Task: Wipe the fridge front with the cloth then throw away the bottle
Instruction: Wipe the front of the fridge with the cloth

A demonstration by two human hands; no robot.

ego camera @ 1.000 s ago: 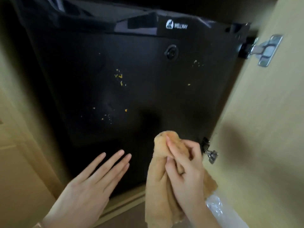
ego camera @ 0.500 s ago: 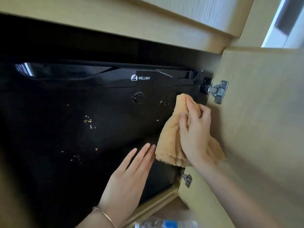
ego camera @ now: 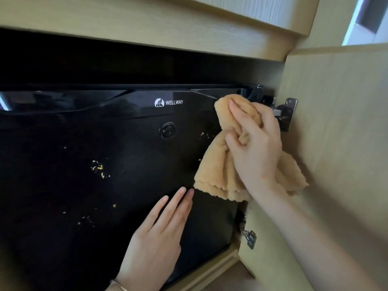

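Right hand [ego camera: 253, 143] gripped the bunched tan cloth [ego camera: 218, 169], pressed to the black fridge front [ego camera: 84, 185] at its upper right corner. Left hand [ego camera: 159, 238] lay open, flat on the door. Bottle out of view.

Home or hotel rm, can't tell — small black fridge [ego camera: 105, 175] built into wood cabinet [ego camera: 336, 143] w/ hinged door.

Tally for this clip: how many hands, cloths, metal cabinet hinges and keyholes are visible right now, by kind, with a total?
Hands: 2, left hand flat on the fridge front, right hand gripping the cloth
Cloths: 1, the tan cloth
Metal hinges: 2, upper hinge, lower hinge
Keyholes: 1, keyhole
Total: 6
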